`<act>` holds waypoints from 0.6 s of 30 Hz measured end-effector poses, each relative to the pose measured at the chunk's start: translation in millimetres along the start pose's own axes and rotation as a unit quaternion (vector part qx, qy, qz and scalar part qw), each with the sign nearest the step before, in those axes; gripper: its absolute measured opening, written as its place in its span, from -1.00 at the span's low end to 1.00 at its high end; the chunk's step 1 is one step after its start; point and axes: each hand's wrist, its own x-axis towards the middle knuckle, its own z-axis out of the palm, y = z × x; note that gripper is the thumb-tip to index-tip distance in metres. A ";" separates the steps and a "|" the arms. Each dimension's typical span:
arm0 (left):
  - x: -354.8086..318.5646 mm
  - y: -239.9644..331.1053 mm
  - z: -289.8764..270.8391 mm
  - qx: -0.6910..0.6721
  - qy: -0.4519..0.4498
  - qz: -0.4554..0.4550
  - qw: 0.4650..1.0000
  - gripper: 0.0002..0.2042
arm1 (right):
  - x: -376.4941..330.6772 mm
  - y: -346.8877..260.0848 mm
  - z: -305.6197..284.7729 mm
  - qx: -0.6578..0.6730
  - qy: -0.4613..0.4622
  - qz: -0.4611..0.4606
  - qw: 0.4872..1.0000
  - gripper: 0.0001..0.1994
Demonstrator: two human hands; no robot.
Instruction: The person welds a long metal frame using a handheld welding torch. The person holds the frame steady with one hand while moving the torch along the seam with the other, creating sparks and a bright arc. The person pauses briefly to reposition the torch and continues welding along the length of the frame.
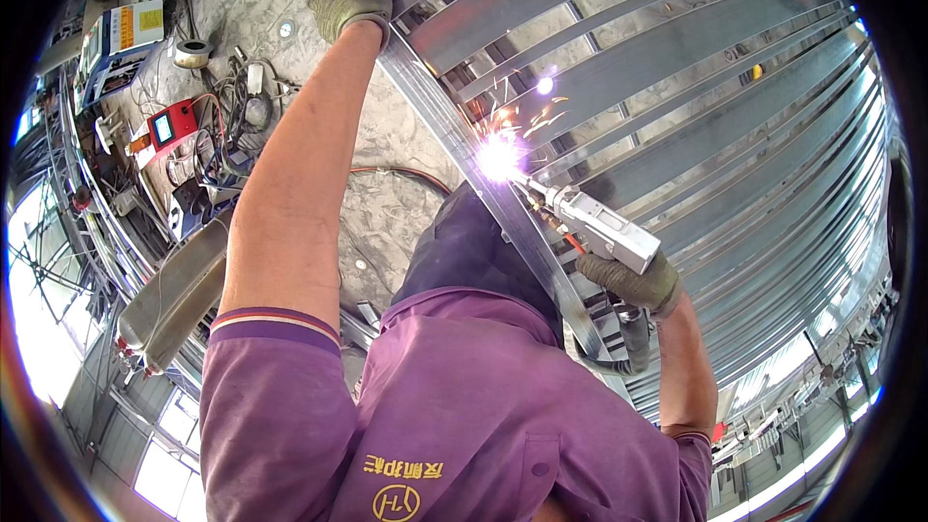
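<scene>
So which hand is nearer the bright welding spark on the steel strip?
Right. The right hand holds the welding torch, whose tip meets the spark. The left hand grips the steel strip far up from it.

Right hand (640, 282) grips welding torch (592, 223); left hand (350, 0) steadies steel rail (454, 140).

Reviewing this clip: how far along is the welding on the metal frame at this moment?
Done: hard to judge; finished seams cannot be made out on the steel frame. In hand: the right hand, gloved, holds the welding torch, its tip at a bright arc with sparks on the long rail. The left hand, gloved, grips that rail farther up. Left: probably the rail's other crossings with the slats, though their state is unclear.
</scene>
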 end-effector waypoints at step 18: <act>7.1 -0.9 7.1 0.019 0.020 -0.005 1.000 -0.02 | -9.3 4.6 0.7 -0.051 0.004 -0.028 0.998 -0.44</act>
